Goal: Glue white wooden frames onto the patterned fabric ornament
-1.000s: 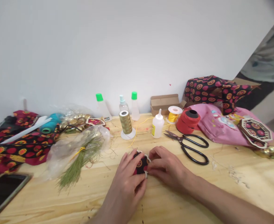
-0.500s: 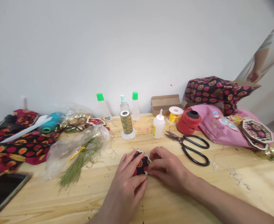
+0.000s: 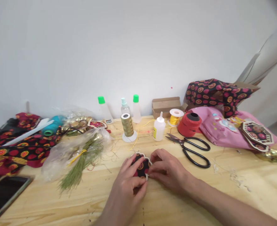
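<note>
Head view: left hand (image 3: 126, 186) grasped the scalloped piece (image 3: 141, 168); right hand (image 3: 168, 169) pinched its edge; scissors (image 3: 187, 141) lay near right hand on surface (image 3: 173, 208).

Left grip (image 3: 126, 186): bare hand, slim fingers (image 3: 131, 170); left wrist (image 3: 114, 215) bare, cut off by the near edge. Right grip (image 3: 168, 171): bare hand, similar build; right forearm (image 3: 218, 204) bare, slender, running to the near right.

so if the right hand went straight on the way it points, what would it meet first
The scalloped patterned piece, which it seems to be touching; beyond that, likely the left hand.
</note>
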Demonstrator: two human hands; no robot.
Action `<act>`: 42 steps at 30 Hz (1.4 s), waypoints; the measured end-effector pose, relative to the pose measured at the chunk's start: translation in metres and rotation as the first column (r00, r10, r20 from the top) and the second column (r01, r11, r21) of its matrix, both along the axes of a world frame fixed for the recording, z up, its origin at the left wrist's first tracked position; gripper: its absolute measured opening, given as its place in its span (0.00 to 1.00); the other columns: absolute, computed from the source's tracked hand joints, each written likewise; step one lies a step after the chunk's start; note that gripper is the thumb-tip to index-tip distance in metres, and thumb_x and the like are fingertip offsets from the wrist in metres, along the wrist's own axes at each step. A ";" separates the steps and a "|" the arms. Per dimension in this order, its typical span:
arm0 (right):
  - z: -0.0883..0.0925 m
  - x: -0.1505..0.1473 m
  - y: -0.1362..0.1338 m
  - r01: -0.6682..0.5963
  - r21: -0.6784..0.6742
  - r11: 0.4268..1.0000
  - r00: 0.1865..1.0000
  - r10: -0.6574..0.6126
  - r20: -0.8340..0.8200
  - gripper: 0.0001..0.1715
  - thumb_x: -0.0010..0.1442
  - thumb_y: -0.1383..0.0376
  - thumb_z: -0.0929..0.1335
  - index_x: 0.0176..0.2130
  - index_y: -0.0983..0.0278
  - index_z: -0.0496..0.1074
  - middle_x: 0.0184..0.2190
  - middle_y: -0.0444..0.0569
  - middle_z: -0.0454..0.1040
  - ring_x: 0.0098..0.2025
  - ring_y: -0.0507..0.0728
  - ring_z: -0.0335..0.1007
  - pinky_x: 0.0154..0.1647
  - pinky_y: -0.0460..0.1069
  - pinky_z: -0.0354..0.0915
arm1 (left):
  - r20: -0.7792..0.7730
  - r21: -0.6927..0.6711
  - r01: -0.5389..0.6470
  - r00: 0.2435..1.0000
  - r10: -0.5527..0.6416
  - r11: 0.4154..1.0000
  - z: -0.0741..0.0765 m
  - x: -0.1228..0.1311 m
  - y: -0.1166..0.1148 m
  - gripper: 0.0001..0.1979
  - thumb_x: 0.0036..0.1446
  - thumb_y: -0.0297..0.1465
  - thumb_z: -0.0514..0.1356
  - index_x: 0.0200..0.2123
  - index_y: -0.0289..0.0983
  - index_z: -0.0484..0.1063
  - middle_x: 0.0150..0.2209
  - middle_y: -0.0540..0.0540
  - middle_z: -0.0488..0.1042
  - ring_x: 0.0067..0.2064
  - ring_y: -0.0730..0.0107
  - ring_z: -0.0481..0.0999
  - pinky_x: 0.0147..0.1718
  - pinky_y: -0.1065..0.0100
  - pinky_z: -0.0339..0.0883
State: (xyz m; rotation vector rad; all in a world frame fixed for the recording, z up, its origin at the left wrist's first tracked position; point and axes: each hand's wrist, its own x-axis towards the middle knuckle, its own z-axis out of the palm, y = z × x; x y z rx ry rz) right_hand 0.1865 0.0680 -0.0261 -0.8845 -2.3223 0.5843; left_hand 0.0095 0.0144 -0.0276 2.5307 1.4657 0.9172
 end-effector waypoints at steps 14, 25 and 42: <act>-0.002 0.000 0.000 -0.007 -0.026 1.000 1.000 0.006 -0.022 0.04 0.52 0.67 0.69 0.29 0.62 0.77 0.31 0.48 0.67 0.33 0.54 0.64 0.33 0.48 0.62 | -0.071 0.051 0.039 0.997 -0.036 0.998 0.002 0.002 -0.001 0.13 0.53 0.21 0.53 0.26 0.39 0.76 0.52 0.40 0.69 0.57 0.50 0.62 0.48 0.40 0.62; -0.001 0.000 0.000 -0.013 -0.007 1.000 1.000 0.012 -0.028 0.04 0.52 0.67 0.70 0.29 0.63 0.78 0.30 0.49 0.67 0.33 0.54 0.64 0.33 0.48 0.62 | -0.100 0.106 0.049 0.994 -0.038 0.993 0.002 0.002 -0.002 0.12 0.54 0.22 0.54 0.26 0.39 0.75 0.53 0.43 0.68 0.58 0.56 0.60 0.52 0.45 0.58; -0.001 0.000 -0.002 -0.015 0.106 0.994 1.000 0.016 -0.006 0.06 0.53 0.68 0.69 0.33 0.60 0.76 0.33 0.49 0.69 0.35 0.55 0.64 0.34 0.49 0.64 | -0.131 0.073 0.036 0.991 -0.026 0.997 0.003 -0.004 0.000 0.10 0.55 0.25 0.55 0.26 0.39 0.75 0.55 0.40 0.65 0.58 0.51 0.59 0.51 0.43 0.58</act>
